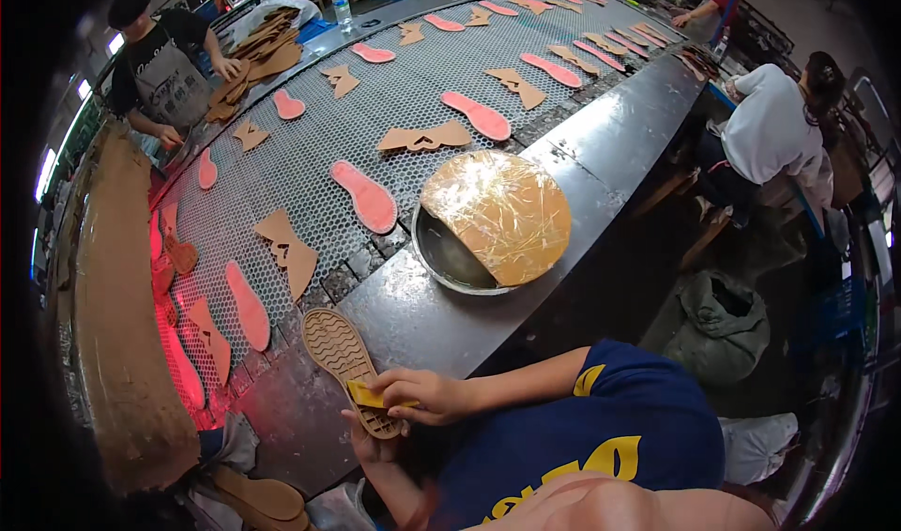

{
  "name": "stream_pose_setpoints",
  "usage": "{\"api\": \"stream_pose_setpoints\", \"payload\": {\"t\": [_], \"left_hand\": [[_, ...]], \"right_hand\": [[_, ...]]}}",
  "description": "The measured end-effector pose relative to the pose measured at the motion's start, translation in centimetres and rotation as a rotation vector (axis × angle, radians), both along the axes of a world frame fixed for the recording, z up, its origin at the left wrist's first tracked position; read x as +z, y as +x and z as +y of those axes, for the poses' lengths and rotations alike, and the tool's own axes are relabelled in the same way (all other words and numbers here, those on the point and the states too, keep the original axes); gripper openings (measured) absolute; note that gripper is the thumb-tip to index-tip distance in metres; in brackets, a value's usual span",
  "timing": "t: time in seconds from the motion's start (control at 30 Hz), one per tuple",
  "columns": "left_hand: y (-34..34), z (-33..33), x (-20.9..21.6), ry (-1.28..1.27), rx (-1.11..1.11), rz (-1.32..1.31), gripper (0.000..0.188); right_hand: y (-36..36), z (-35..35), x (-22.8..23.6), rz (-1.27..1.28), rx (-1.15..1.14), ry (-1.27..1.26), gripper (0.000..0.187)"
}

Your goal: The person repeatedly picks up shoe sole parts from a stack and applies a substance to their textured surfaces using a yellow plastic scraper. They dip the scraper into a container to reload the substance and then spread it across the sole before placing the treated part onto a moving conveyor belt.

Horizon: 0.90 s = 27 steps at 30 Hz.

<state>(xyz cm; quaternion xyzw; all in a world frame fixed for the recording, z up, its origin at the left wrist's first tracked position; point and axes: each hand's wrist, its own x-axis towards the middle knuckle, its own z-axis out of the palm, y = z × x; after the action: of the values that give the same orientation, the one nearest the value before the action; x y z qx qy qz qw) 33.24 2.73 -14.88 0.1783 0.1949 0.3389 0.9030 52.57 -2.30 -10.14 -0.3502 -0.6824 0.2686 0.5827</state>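
A tan shoe sole (330, 336) with a wavy tread faces up at the metal edge of the table. My left hand (374, 448) supports it from below near its narrower end, fingers curled round the edge and partly hidden. Pinched in my right hand (427, 396) is a flat yellow piece (364, 395), whose exact kind I cannot make out. It touches the tread at that same end. Beyond the sole stands a round metal bowl (449, 266), partly covered by a tan, film-wrapped round board (502, 214).
A mesh conveyor (310, 142) carries pink insoles (364, 197) and tan cut shoe pieces (286, 250); red light glows at its left end. A co-worker (169, 62) handles tan pieces far left. Another person (779, 123) sits at right, near a sack (721, 325). More soles (263, 498) lie at lower left.
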Motion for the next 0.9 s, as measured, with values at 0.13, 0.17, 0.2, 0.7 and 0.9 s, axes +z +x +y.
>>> {"api": "stream_pose_setpoints", "payload": {"t": [0.13,0.17,0.2,0.7,0.9], "left_hand": [[0.2,0.0,-0.6,0.052,-0.030,-0.016,0.072],[0.3,0.2,-0.7,0.055,-0.046,-0.038,0.072],[0.5,0.2,-0.6,0.057,-0.061,-0.059,0.072],[3.2,-1.0,0.5,0.059,0.135,0.153,0.069],[2.8,-0.8,0.5,0.092,0.122,0.126,0.067]], "right_hand": [[0.4,-0.5,-0.1,-0.003,0.038,-0.036,0.013],[0.6,-0.5,0.0,-0.005,0.041,-0.028,0.013],[0.8,-0.6,0.1,-0.005,0.046,-0.022,0.014],[0.9,-0.9,1.0,-0.222,0.038,0.024,0.018],[1.1,-1.1,1.6,-0.211,0.103,-0.011,0.016]]}}
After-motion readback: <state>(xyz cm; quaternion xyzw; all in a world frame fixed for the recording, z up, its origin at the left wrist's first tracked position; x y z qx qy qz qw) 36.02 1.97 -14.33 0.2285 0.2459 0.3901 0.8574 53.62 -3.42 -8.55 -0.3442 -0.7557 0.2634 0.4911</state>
